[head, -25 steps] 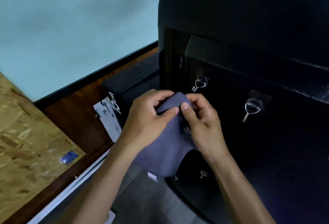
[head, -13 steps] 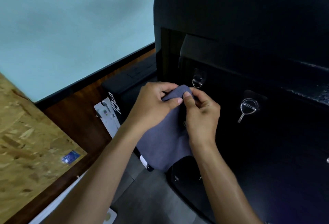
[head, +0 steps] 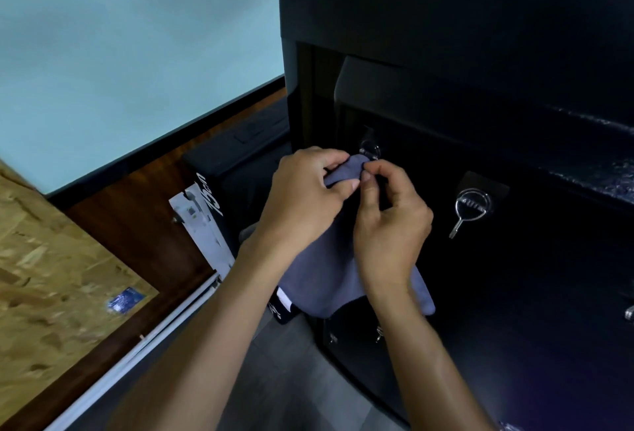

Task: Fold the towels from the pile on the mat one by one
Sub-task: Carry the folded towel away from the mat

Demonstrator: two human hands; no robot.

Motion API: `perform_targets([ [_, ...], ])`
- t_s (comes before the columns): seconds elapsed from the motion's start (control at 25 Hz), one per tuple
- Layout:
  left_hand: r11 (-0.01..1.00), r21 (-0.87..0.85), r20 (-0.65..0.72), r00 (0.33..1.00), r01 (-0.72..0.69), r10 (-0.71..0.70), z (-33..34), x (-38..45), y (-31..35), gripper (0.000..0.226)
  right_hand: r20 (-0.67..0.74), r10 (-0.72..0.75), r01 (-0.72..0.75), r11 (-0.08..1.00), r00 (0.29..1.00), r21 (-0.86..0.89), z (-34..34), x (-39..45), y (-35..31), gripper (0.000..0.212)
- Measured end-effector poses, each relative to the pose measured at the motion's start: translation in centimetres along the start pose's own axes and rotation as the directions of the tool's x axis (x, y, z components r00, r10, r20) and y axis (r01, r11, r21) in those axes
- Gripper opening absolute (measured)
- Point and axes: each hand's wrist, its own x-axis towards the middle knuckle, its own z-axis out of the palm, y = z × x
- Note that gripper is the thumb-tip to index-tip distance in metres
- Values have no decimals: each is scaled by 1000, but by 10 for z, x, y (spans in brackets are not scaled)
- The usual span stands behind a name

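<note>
Left hand (head: 302, 204) and right hand (head: 391, 225) both pinched top edge of grey towel (head: 322, 279); each grip grasping cloth, thumbs and fingertips close together. Towel hung in air before black cabinet (head: 480, 53), touching no surface, upper corner just beside small metal hook (head: 370, 150).

Progress, judged: one towel in hand, no clean fold visible; folding looked barely begun.

Hidden: pile and mat out of view, folded towels unseen. Towel's middle covered by hands; cabinet interior too dark to read.
</note>
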Motion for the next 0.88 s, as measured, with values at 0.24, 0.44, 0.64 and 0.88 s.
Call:
perform_targets([
  [0.24,999,-31,55,998,21,-20,12,-17,-13,18,153,-39,74,971,987,-227,-9,-7,6,33],
  [0.44,1000,21,71,997,-9,7,13,-16,-7,35,185,-64,117,949,981,-293,-18,-14,21,51],
  [0.64,994,72,-29,996,-78,80,21,-14,-8,32,133,-130,168,928,983,-333,-12,-15,29,49],
  [0.88,991,74,-67,990,-115,120,31,-23,-20,36,195,-123,190,906,973,-377,-10,-22,40,55],
])
